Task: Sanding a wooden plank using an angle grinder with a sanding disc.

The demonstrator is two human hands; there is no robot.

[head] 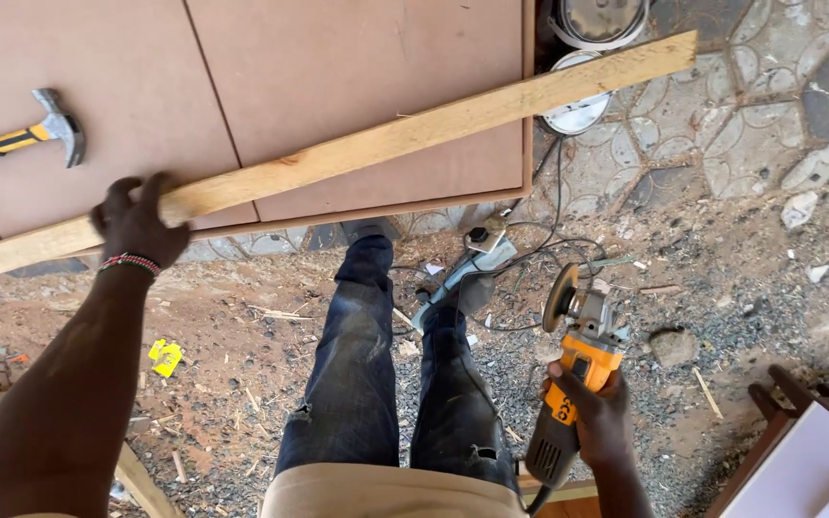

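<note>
Nearest the cam: person's own legs in dark worn jeans, standing on dirt and gravel, between the two hands.

Biggest thing, up ahead of both hands: brown flat board panels, lying face up, with groove lines across them. On top of that, a long rough wooden plank. Its long axis runs diagonally, from low at the left-hand side to high and far out past the right-hand side, well beyond the panel edge and over patterned paving.

Left hand (bead bracelet on wrist) is on the plank near its low end, fingers curled over the top edge, so clamped on the wood. Left arm is the near one to the plank; it's touching.

Right hand is well apart from the plank, down low beside the right leg, wrapped around the body of an orange and grey angle grinder. Disc end points up and away from the hand, toward the plank but nowhere near it. Cord trails on the ground.

Hands well apart, one per item.

Smaller stuff: another power tool w/ cable on the ground ahead of the legs; claw hammer w/ yellow-black handle on the panel, up and left of the left hand; round metal lids by the panel's far corner; yellow scrap in the dirt.
</note>
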